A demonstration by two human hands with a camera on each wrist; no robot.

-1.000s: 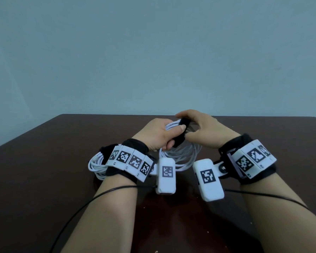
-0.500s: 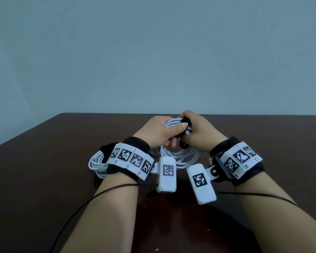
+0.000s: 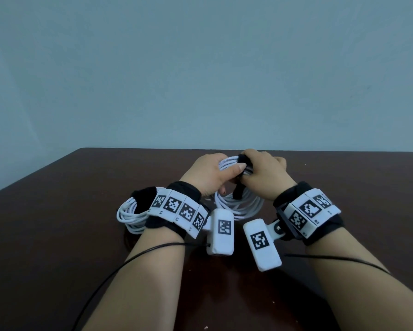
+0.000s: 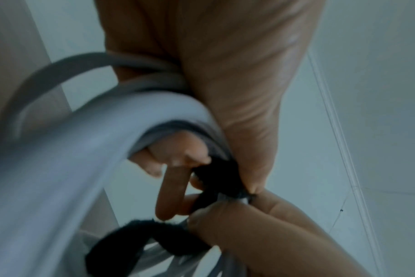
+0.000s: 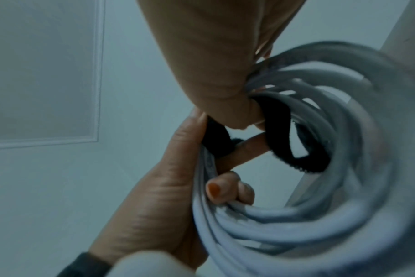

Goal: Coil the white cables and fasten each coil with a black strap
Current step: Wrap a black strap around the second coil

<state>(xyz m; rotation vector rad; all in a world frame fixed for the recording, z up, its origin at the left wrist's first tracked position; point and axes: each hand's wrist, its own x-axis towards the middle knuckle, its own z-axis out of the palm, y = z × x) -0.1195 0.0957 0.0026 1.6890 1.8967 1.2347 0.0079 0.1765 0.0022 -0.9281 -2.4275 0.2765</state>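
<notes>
Both hands hold a coil of white cable (image 3: 236, 206) upright above the dark table (image 3: 57, 235). My left hand (image 3: 212, 173) grips the top of the coil (image 5: 272, 215), thumb pressed across the strands. My right hand (image 3: 260, 173) pinches a black strap (image 3: 245, 161) wrapped over the coil's top; the strap's loose end (image 3: 237, 191) hangs down inside the loop. In the right wrist view the strap (image 5: 280, 135) curls under my thumb. In the left wrist view the strap (image 4: 216, 180) sits between both hands' fingertips. A second white coil (image 3: 131, 216) with a black strap (image 3: 143, 197) lies behind my left wrist.
The table's far edge (image 3: 224, 149) runs just beyond the hands, with a plain pale wall behind it. Thin black wires (image 3: 129, 259) trail from the wrist cameras across the table toward me.
My right hand has moved left and curled down over the top of the coil, drawing the strap round the strands. The strap's free end now hangs inside the loop. The left hand holds still.
</notes>
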